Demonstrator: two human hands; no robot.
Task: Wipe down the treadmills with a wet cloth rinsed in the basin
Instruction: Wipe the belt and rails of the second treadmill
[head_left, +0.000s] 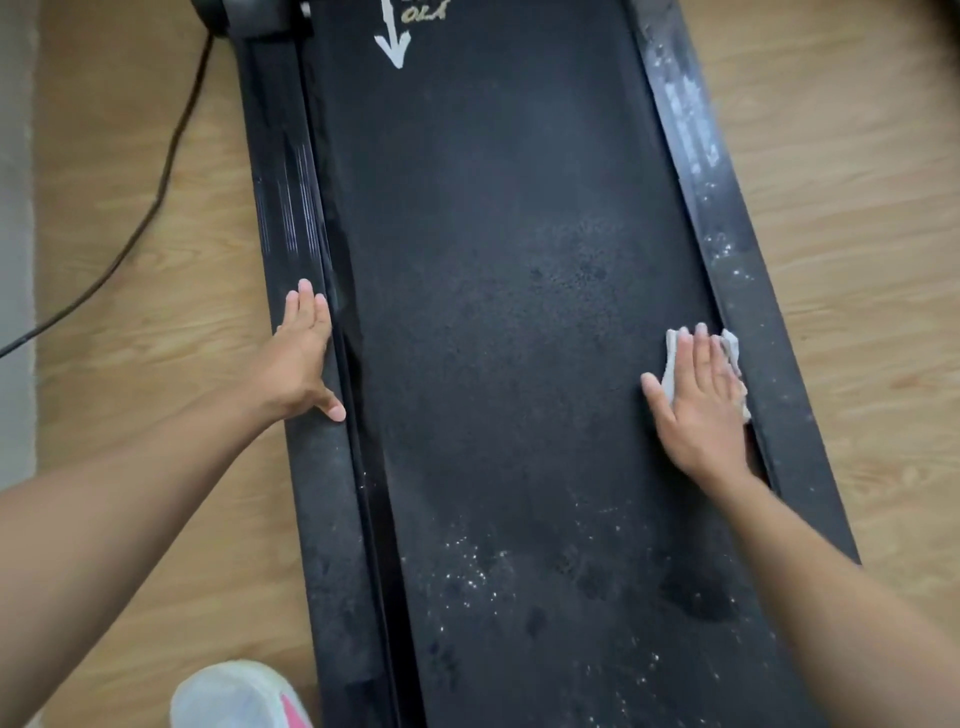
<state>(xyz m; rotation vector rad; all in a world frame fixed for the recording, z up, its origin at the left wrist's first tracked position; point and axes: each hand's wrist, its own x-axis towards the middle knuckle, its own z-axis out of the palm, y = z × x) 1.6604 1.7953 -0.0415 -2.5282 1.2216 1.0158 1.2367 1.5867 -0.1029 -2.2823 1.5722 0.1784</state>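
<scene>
While left hand lies flat on ribbed treadmill rail, flat right hand presses crumpled cloth.

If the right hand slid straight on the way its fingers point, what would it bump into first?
Nothing visible. The right hand, flat on the cloth, points along the right edge of the belt, which looks bare up to the picture's top. The dusty side rail runs alongside, so it might graze that.
</scene>
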